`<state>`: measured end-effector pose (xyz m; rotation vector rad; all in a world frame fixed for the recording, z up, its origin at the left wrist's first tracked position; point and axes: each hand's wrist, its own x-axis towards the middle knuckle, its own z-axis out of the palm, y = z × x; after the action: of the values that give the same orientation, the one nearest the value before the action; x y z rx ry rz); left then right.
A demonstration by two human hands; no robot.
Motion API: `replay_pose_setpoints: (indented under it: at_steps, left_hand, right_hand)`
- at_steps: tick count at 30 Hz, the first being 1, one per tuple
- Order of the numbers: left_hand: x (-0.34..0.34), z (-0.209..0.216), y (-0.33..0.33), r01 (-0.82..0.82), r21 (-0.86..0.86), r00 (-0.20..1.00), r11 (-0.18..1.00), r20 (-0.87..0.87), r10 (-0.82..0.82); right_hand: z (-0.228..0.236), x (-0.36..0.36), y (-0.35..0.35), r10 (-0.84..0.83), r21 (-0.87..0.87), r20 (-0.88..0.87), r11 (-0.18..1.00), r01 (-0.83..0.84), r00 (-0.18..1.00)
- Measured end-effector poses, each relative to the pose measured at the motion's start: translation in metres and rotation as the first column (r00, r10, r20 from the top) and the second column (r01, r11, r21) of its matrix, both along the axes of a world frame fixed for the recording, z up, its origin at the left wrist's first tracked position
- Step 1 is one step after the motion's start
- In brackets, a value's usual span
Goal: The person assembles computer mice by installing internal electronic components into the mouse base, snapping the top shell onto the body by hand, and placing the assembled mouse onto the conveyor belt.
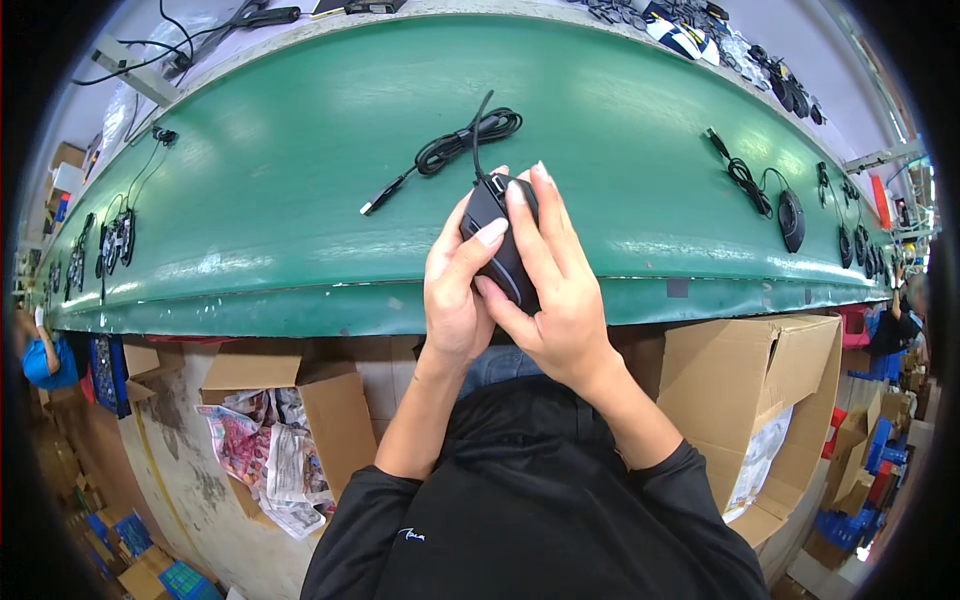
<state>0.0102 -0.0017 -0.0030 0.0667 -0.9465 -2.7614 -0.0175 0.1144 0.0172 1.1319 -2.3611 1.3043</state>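
Note:
Between my two hands I hold a black computer mouse [512, 262] above the front edge of the green bench. My left hand [460, 290] wraps its left side, with the thumb lying on top. My right hand [556, 285] grips the other side, fingers stretched over the front buttons and thumb near the rear. From the mouse's front runs a black cable [440, 154], tied in a bundle on the green surface. Its USB plug [369, 207] points to the lower left. The underside of the mouse is hidden.
The green conveyor belt [300, 130] spans the view. Another corded mouse [791, 220] lies right, with several more beyond. Corded parts [118, 240] lie far left. Open cardboard boxes [340, 425] [715, 385] stand below the edge. Other people [50, 360] are at both ends.

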Motion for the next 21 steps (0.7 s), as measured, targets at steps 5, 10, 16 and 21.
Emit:
replay_pose_setpoints:
  at_steps: [5,10,16,21]
  left_hand:
    - [0.007,0.003,-0.001,-0.014,-0.137,0.996,0.991,-0.094,0.001]
    - [0.000,0.011,0.009,-0.057,-0.243,0.998,0.968,-0.053,0.045]
    - [0.000,0.004,0.005,-0.056,-0.260,0.998,0.964,-0.047,0.045]
    - [0.013,0.014,-0.001,-0.144,-0.709,0.989,0.690,-0.087,0.118]
  right_hand:
    - [0.007,-0.015,0.024,0.231,-0.004,0.114,0.973,-0.232,0.966]
    - [0.004,-0.002,0.020,0.101,0.061,-0.055,0.993,-0.098,0.993]
    - [0.007,0.007,0.011,-0.025,-0.095,0.100,0.995,0.034,0.995]
    - [-0.005,0.003,0.024,0.054,-0.166,0.043,0.985,-0.046,0.998]
